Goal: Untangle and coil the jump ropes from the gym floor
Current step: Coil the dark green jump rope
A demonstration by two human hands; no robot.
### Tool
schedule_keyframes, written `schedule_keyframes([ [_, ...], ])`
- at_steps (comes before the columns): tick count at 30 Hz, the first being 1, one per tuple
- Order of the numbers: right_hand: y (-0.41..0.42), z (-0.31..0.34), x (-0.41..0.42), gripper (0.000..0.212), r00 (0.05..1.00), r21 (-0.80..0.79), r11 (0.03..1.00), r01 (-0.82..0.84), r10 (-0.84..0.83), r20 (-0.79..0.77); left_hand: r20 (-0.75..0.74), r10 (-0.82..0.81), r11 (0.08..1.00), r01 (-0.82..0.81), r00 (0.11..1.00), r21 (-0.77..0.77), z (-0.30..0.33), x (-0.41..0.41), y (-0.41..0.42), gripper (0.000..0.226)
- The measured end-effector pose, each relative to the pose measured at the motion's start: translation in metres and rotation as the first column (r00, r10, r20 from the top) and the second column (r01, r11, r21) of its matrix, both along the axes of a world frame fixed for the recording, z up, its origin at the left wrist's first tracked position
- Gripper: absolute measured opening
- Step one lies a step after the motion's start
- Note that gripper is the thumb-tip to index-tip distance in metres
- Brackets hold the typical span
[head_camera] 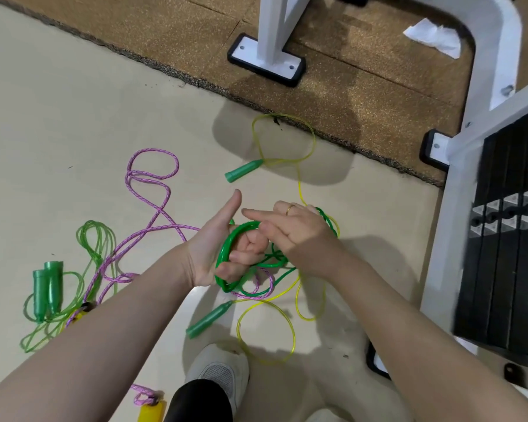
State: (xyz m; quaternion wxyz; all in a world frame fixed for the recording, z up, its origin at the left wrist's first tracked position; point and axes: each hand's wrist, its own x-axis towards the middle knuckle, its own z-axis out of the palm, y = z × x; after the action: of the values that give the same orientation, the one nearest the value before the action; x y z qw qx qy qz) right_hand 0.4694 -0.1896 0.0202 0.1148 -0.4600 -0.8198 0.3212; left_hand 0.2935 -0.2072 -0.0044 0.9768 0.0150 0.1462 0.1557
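My left hand (pixel 217 248) grips a coil of dark green rope (pixel 226 254), its fingers curled through the loops and its thumb up. My right hand (pixel 290 229) is beside it with the index finger stretched toward the coil; more green rope runs behind this hand's wrist. A yellow rope (pixel 265 330) with two green handles (pixel 244 170) (pixel 209 319) lies in loops under and beyond my hands. A pink braided rope (pixel 153 190) snakes across the floor to the left, with a yellow handle (pixel 151 411) at the bottom edge. A light green rope (pixel 95 239) lies coiled at left with its two handles (pixel 48 287) side by side.
My white shoe (pixel 220 370) stands just below the yellow rope. A brown rubber mat (pixel 333 95) holds a white machine frame (pixel 279 32). A black weight stack (pixel 506 245) stands close on the right. A crumpled white paper (pixel 433 36) lies on the mat.
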Motion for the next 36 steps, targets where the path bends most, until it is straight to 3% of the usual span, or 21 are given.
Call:
schedule_keyframes([
  [2, -0.002, -0.001, 0.0, 0.06, 0.987, 0.234, 0.97, -0.074, 0.037, 0.158, -0.217, 0.001, 0.997, 0.016, 0.976, 0.079, 0.005, 0.0, -0.002, 0.07],
  [4, -0.004, -0.005, 0.0, 0.062, 0.987, 0.247, 0.966, -0.074, 0.035, 0.157, -0.162, -0.048, 0.983, 0.076, 0.986, 0.17, 0.005, 0.001, -0.003, 0.061],
  [5, -0.003, -0.005, 0.001, 0.063, 0.998, 0.104, 0.994, -0.013, 0.006, 0.067, -0.082, -0.083, 0.972, 0.098, 0.993, 0.211, 0.003, 0.001, -0.002, 0.052],
  [6, -0.001, -0.002, 0.002, 0.059, 0.994, -0.158, 0.986, 0.045, -0.06, -0.095, -0.043, -0.113, 0.962, 0.12, 0.993, 0.247, 0.002, 0.002, -0.001, 0.045],
  [7, 0.004, 0.0, 0.005, 0.049, 0.954, -0.39, 0.918, 0.07, -0.176, -0.243, -0.06, -0.128, 0.953, 0.139, 0.99, 0.271, 0.002, 0.003, -0.001, 0.041],
  [8, 0.009, 0.001, 0.009, 0.038, 0.906, -0.506, 0.859, 0.077, -0.273, -0.324, -0.095, -0.135, 0.946, 0.157, 0.986, 0.284, 0.001, 0.005, -0.001, 0.039],
  [11, 0.02, 0.001, 0.019, 0.031, 0.785, -0.577, 0.799, 0.171, -0.464, -0.41, -0.148, -0.151, 0.925, 0.193, 0.977, 0.327, 0.009, 0.01, -0.004, 0.04],
  [14, 0.026, -0.005, 0.018, 0.036, 0.665, -0.601, 0.742, 0.298, -0.613, -0.426, -0.172, -0.119, 0.852, 0.19, 0.978, 0.489, 0.011, 0.011, -0.003, 0.038],
  [16, 0.028, -0.007, 0.021, 0.037, 0.655, -0.61, 0.725, 0.32, -0.635, -0.411, 0.012, -0.074, 0.856, 0.057, 0.997, 0.513, 0.015, 0.01, 0.004, 0.037],
  [18, 0.03, -0.009, 0.036, 0.035, 0.661, -0.644, 0.72, 0.26, -0.618, -0.424, 0.291, 0.081, 0.937, -0.172, 0.953, 0.304, 0.022, -0.002, 0.013, 0.041],
  [19, 0.031, -0.009, 0.047, 0.034, 0.651, -0.681, 0.699, 0.217, -0.624, -0.432, 0.337, 0.197, 0.947, -0.267, 0.921, 0.176, 0.023, -0.012, 0.018, 0.041],
  [21, 0.028, -0.013, 0.072, 0.029, 0.59, -0.826, 0.558, 0.075, -0.693, -0.414, 0.29, 0.378, 0.906, -0.416, 0.879, 0.082, 0.017, -0.025, 0.022, 0.041],
  [24, 0.021, -0.02, 0.088, 0.012, 0.518, -0.915, 0.372, -0.155, -0.758, -0.396, 0.132, 0.53, 0.835, -0.543, 0.837, 0.091, 0.007, -0.02, 0.015, 0.043],
  [26, 0.019, -0.017, 0.086, 0.007, 0.571, -0.938, 0.331, -0.1, -0.753, -0.327, -0.113, 0.715, 0.699, -0.707, 0.69, 0.105, 0.008, -0.009, 0.017, 0.057],
  [28, 0.017, -0.015, 0.082, 0.013, 0.775, -0.912, 0.402, 0.084, -0.602, -0.194, -0.31, 0.85, 0.487, -0.86, 0.426, 0.153, 0.008, -0.005, 0.022, 0.053],
  [29, 0.016, -0.014, 0.078, 0.017, 0.873, -0.879, 0.458, 0.133, -0.474, -0.115, -0.364, 0.864, 0.432, -0.884, 0.349, 0.178, 0.012, -0.003, 0.025, 0.044],
  [31, 0.014, -0.01, 0.069, 0.016, 0.977, -0.836, 0.531, 0.138, -0.212, 0.027, -0.41, 0.862, 0.416, -0.88, 0.299, 0.231, 0.013, -0.001, 0.028, 0.045],
  [33, 0.013, -0.006, 0.065, 0.017, 0.991, -0.79, 0.603, 0.11, -0.008, 0.132, -0.499, 0.835, 0.437, -0.829, 0.231, 0.348, 0.009, -0.002, 0.031, 0.057],
  [35, 0.013, -0.003, 0.067, 0.019, 0.994, -0.782, 0.62, 0.067, 0.024, 0.104, -0.574, 0.81, 0.468, -0.725, 0.123, 0.505, 0.004, -0.008, 0.033, 0.064],
  [36, 0.012, -0.001, 0.069, 0.015, 0.997, -0.834, 0.551, 0.041, -0.075, -0.001, -0.607, 0.792, 0.507, -0.629, 0.069, 0.589, 0.0, -0.012, 0.033, 0.066],
])
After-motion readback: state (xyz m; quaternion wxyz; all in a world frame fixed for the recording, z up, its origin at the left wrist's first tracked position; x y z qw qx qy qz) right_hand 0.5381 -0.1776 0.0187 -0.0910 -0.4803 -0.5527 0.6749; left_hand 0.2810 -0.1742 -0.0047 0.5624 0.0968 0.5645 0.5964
